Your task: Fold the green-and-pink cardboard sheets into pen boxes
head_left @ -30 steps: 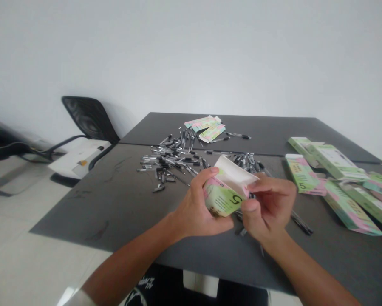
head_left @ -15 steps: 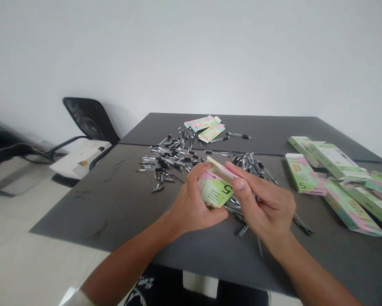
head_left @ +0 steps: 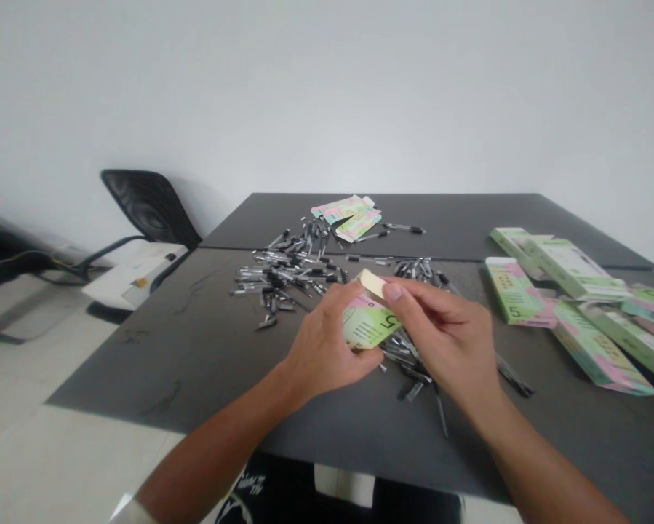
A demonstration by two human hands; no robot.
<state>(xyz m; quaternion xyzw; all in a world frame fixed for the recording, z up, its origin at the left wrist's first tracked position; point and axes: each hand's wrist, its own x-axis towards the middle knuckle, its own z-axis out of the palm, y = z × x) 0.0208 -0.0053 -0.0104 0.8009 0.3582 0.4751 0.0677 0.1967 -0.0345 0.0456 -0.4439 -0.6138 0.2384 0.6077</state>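
Left hand (head_left: 324, 349) grips pen box (head_left: 367, 325); right hand (head_left: 449, 342) fingertip presses its end flap; loose pens (head_left: 294, 273) behind.

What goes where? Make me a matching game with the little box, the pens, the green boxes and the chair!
1. little box
2. pens
3. green boxes
4. chair

A. left of the table
B. gripped by the left hand, touched by the right hand
C. on the table's right side
D. scattered mid-table

Pairs: 1-B, 2-D, 3-C, 4-A.
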